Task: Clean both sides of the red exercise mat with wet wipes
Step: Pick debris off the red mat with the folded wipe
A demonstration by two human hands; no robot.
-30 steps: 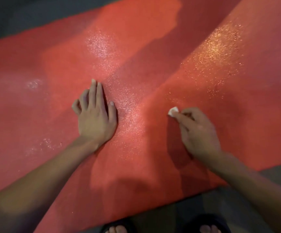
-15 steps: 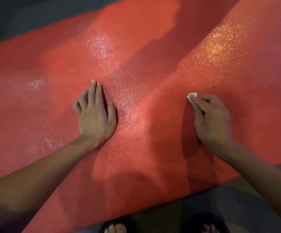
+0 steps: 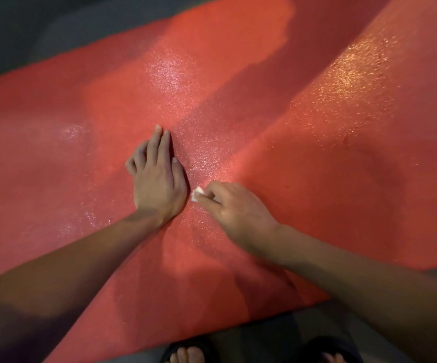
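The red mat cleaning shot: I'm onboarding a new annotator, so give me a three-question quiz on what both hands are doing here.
1. True or false: the left hand lies flat on the red mat with its fingers straight.
2. What does the right hand pinch? A) a spray bottle B) a small white wipe C) a brush
3. Fill in: the glistening wet patches lie on the ____.

Key
1. True: palm down, holding nothing.
2. B: the wipe shows at the fingertips, close beside the left hand.
3. Mat.
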